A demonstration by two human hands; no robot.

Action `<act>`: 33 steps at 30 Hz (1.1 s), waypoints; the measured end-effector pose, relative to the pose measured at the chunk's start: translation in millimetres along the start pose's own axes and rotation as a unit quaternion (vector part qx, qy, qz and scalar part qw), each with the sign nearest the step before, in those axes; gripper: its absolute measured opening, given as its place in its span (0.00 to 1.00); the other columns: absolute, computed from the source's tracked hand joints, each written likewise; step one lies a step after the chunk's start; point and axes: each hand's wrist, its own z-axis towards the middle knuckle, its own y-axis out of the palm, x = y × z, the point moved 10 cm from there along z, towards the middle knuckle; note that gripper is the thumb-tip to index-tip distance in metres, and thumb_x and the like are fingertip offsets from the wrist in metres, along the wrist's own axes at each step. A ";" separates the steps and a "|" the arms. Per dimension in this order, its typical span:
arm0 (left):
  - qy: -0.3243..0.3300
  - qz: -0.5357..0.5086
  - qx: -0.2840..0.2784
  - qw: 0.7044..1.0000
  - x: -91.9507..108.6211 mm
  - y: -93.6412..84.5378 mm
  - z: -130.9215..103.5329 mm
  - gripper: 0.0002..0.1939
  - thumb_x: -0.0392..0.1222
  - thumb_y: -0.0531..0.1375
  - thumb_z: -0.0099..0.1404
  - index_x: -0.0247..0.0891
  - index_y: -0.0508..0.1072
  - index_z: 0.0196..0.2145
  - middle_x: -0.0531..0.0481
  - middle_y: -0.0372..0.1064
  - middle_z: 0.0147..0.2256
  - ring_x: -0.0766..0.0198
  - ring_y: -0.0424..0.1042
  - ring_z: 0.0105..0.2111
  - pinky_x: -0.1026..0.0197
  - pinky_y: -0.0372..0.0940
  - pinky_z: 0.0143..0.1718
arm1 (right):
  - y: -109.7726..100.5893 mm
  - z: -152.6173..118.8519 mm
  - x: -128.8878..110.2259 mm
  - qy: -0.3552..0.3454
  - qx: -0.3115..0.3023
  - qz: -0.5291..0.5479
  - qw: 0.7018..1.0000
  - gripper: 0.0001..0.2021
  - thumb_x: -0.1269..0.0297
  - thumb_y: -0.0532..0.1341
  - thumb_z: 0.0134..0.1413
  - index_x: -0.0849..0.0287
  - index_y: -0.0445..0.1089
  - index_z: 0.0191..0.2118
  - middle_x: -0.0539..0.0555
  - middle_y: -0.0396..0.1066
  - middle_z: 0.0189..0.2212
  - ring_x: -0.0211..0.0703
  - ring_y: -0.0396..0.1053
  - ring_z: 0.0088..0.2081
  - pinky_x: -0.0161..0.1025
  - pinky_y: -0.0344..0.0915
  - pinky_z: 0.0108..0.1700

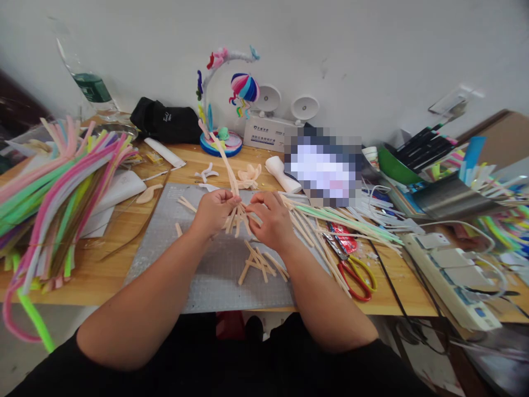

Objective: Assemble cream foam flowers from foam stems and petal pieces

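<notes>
Head cam, wearer's POV, fwd + down, close abv desk point(95, 284), wall point(351, 44) bhd.

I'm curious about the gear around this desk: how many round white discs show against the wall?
2, both above the printed white rectangular box: the left disc, partly behind the hanging pink-and-blue striped ball, and the right disc. Others may be hidden.

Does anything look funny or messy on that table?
Yes, a little: on the left, a bright green fuzzy stem and a curled pink one droop past the table's near edge, while most of their bundle lies on top.
</notes>
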 end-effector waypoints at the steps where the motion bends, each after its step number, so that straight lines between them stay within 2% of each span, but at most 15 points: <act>1: 0.007 0.000 0.000 1.000 1.4 -0.3 0.4 0.09 0.41 0.62 0.46 0.35 0.65 0.21 0.56 0.65 0.17 0.71 0.61 0.16 0.68 0.55 0.17 | -1.2 0.9 0.4 0.004 -0.003 0.044 0.999 0.06 0.69 0.57 0.45 0.59 0.70 0.32 0.57 0.64 0.38 0.44 0.59 0.42 0.41 0.57 0.45; 4: 0.041 0.019 0.012 0.999 8.3 -2.7 0.4 0.09 0.40 0.62 0.46 0.35 0.66 0.21 0.56 0.65 0.18 0.71 0.62 0.18 0.69 0.55 0.19 | 2.5 2.9 11.5 0.064 -0.024 0.208 0.976 0.08 0.61 0.57 0.47 0.58 0.69 0.29 0.56 0.67 0.36 0.42 0.63 0.40 0.42 0.58 0.44; 8: 0.083 0.054 0.005 0.995 16.1 -0.1 -1.4 0.09 0.41 0.62 0.46 0.34 0.67 0.23 0.56 0.63 0.19 0.72 0.60 0.19 0.69 0.55 0.21 | 16.6 -7.9 49.2 0.248 0.010 0.340 0.907 0.11 0.57 0.54 0.50 0.59 0.67 0.28 0.51 0.67 0.23 0.36 0.64 0.26 0.36 0.61 0.31; 10: 0.091 0.068 0.007 0.993 17.6 -0.1 -2.4 0.08 0.41 0.62 0.47 0.34 0.67 0.23 0.56 0.63 0.19 0.72 0.60 0.19 0.69 0.55 0.21 | 32.1 -13.7 55.5 0.295 -0.018 0.375 0.879 0.13 0.54 0.55 0.48 0.60 0.67 0.26 0.49 0.65 0.18 0.35 0.61 0.22 0.34 0.58 0.26; 13: 0.091 0.078 0.015 0.993 17.3 -1.2 -3.6 0.08 0.41 0.62 0.47 0.34 0.67 0.23 0.55 0.64 0.20 0.71 0.62 0.19 0.68 0.55 0.21 | 51.3 -16.4 48.9 0.299 -0.087 0.411 0.857 0.14 0.54 0.57 0.45 0.61 0.67 0.22 0.48 0.64 0.16 0.33 0.59 0.19 0.32 0.56 0.24; 16: 0.075 0.063 0.008 0.995 13.6 0.8 -4.3 0.08 0.42 0.61 0.47 0.34 0.67 0.23 0.54 0.65 0.20 0.69 0.63 0.19 0.67 0.57 0.21 | 56.8 -17.3 44.1 0.302 -0.108 0.415 0.851 0.13 0.56 0.60 0.42 0.61 0.67 0.20 0.47 0.63 0.16 0.30 0.56 0.19 0.31 0.53 0.23; 22: 0.081 0.060 0.019 0.995 17.1 -0.1 -4.8 0.08 0.41 0.62 0.46 0.34 0.67 0.22 0.55 0.65 0.20 0.70 0.62 0.19 0.67 0.57 0.21 | 63.2 -19.5 43.2 0.328 -0.106 0.455 0.821 0.10 0.60 0.62 0.37 0.62 0.65 0.20 0.45 0.63 0.15 0.30 0.56 0.18 0.31 0.52 0.22; 24: 0.074 0.062 -0.001 0.995 17.0 3.1 -3.9 0.08 0.41 0.62 0.46 0.34 0.67 0.22 0.55 0.64 0.19 0.70 0.62 0.19 0.67 0.56 0.21 | 62.1 -20.2 47.0 0.337 -0.095 0.456 0.818 0.09 0.62 0.62 0.37 0.61 0.64 0.19 0.44 0.61 0.14 0.29 0.56 0.17 0.31 0.52 0.22; 28: 0.031 0.066 -0.077 0.994 7.6 14.2 -2.8 0.09 0.43 0.61 0.48 0.34 0.67 0.21 0.55 0.62 0.18 0.72 0.59 0.17 0.68 0.53 0.19 | 58.2 -20.5 52.9 0.347 -0.083 0.457 0.815 0.07 0.64 0.61 0.37 0.61 0.63 0.18 0.43 0.60 0.12 0.28 0.54 0.16 0.30 0.50 0.21; 33: 0.018 0.053 -0.089 0.994 3.3 14.9 -3.1 0.09 0.42 0.61 0.48 0.35 0.65 0.19 0.57 0.57 0.16 0.74 0.55 0.15 0.69 0.49 0.17 | 58.2 -20.2 50.8 0.349 -0.091 0.497 0.789 0.07 0.66 0.62 0.36 0.62 0.64 0.18 0.43 0.59 0.13 0.28 0.55 0.17 0.30 0.50 0.21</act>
